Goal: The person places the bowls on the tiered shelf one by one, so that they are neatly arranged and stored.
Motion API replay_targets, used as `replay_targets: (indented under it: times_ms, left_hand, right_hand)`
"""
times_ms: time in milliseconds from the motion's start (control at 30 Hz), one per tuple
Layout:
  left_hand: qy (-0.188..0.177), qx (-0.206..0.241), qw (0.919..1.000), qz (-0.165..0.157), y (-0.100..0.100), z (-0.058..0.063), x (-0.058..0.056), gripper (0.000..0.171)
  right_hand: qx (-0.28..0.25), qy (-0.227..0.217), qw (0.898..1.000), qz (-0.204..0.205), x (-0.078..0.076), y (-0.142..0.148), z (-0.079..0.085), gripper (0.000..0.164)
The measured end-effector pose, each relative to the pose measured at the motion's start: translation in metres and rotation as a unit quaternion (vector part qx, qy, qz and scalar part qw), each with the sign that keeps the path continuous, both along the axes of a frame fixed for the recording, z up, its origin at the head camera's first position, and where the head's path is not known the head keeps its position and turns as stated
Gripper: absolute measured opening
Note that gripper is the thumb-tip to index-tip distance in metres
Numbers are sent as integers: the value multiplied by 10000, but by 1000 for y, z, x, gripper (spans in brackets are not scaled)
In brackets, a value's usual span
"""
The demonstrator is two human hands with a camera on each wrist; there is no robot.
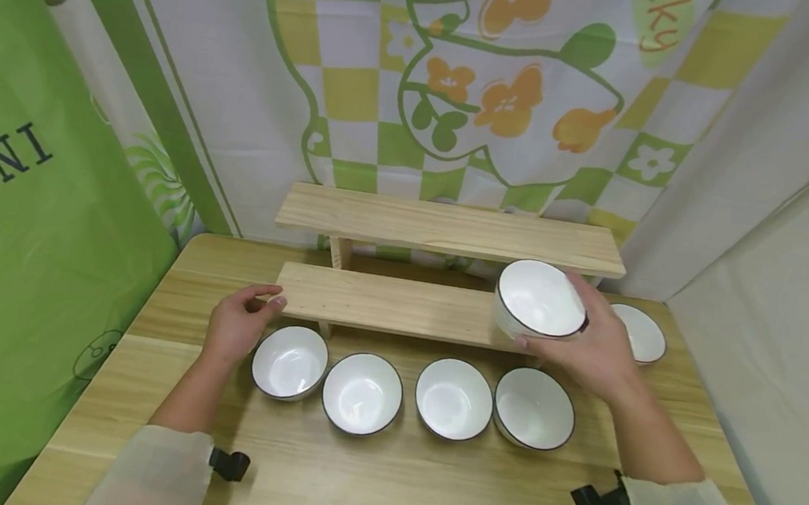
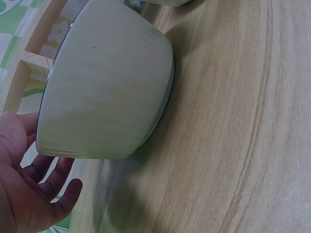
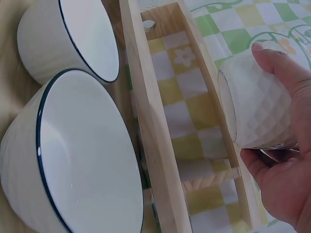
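My right hand (image 1: 595, 341) grips a white bowl (image 1: 543, 298) with a dark rim, thumb on one side and fingers on the other. That bowl is close over the right end of the lower wooden shelf board (image 1: 386, 303); the right wrist view shows its diamond-textured outside (image 3: 265, 99). My left hand (image 1: 239, 322) is at the board's left end, thumb and fingertips right at the corner, the other fingers loosely bent. Below it stands the leftmost white bowl (image 1: 290, 363), which fills much of the left wrist view and partly hides the fingertips there.
Along the shelf's front stand three more bowls (image 1: 362, 394) (image 1: 453, 399) (image 1: 534, 408) on the wooden table (image 1: 370, 482). Another bowl (image 1: 639, 334) sits right of the shelf, behind my right hand. The upper board (image 1: 450, 226) is behind, near the patterned curtain (image 1: 360, 96).
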State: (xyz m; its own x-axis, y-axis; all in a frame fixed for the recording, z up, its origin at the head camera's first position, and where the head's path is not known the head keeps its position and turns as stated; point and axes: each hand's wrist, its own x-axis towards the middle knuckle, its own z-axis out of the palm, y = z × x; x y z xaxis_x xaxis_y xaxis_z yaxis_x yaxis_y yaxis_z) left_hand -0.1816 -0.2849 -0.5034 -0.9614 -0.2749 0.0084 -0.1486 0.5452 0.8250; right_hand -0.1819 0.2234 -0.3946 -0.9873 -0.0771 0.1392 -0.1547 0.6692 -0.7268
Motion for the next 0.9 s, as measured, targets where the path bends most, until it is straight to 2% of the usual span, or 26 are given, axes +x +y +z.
replay_targets:
  times_ms: [400,900]
  left_hand:
    - [-15,46,10000,-3,1,-1,-1,39]
    - [52,18,10000,12,1,-3,-1,39]
  right_hand:
    - [81,-237,9997,81,-16,-25,9,133]
    - [125,-184,9991,352,-35,-57,24,135]
